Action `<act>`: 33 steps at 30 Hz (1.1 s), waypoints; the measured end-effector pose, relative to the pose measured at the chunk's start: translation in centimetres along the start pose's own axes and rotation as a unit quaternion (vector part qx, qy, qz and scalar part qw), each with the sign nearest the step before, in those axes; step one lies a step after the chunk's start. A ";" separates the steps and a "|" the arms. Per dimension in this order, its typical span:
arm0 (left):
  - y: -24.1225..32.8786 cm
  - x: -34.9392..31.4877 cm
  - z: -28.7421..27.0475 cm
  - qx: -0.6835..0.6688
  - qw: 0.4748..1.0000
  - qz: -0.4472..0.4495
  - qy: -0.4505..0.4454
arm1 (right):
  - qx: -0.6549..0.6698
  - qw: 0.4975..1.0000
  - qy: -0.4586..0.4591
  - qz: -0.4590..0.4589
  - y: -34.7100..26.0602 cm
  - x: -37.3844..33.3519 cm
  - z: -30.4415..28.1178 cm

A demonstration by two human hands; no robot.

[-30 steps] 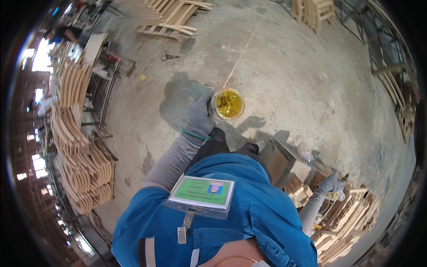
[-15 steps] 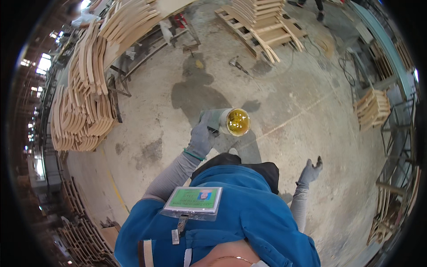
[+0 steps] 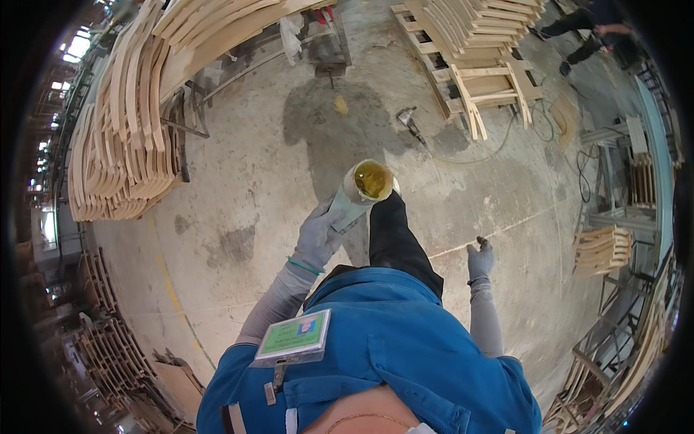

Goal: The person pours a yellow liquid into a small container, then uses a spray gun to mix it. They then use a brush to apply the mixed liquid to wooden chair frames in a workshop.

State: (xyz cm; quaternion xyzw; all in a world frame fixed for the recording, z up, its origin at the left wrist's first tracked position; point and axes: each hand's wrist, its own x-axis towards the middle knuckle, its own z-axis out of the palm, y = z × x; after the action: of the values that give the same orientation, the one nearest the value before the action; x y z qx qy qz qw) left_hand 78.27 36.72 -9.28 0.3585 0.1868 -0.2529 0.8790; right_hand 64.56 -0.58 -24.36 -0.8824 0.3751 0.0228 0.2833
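Observation:
My left hand (image 3: 318,235), in a grey glove, is closed around a round cup (image 3: 352,205) in front of my body. Clear amber-yellow liquid (image 3: 372,179) shows through its wide mouth. A pale grey-green surface covers the cup's side by my fingers; whether it is part of the cup, I cannot make out. Out to the right, my right hand (image 3: 480,262) hangs over the floor in a grey glove with dark fingertips. Its thumb and fingers stand apart, and nothing shows in it.
Curved wooden pieces (image 3: 137,123) are stacked on a bench at the left. Ahead right, more wooden parts (image 3: 484,29) lie on a pallet. A hand tool (image 3: 410,123) with a hose (image 3: 477,159) lies on the concrete floor. Another person (image 3: 585,36) is at the far right.
The floor and stacks have shifted in view as I walk, and one dark-trousered leg now reaches forward. The cup sits slightly farther left and up. My right hand has swung forward and left.

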 end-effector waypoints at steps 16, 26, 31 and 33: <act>18.9 22.3 -1.0 0.588 0.768 0.250 -0.032 | 0.077 0.972 -0.221 -0.029 -21.4 30.7 9.9; 32.3 37.1 -10.2 0.571 0.779 0.215 -0.145 | 0.045 0.965 -0.251 0.057 -31.1 26.5 22.7; 33.5 45.9 -15.7 0.584 0.798 0.101 -0.108 | -0.007 0.961 -0.270 0.068 -31.9 26.7 32.6; 32.0 49.7 -18.7 0.535 0.837 0.044 -0.106 | -0.009 0.946 -0.302 0.116 -32.8 28.6 36.7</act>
State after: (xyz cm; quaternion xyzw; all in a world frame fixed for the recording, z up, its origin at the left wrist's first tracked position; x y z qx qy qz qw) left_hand 133.92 54.54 -30.03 0.7518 -0.0879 -0.3114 0.5746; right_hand 113.51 18.12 -46.54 -0.7869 0.3717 0.3245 0.3706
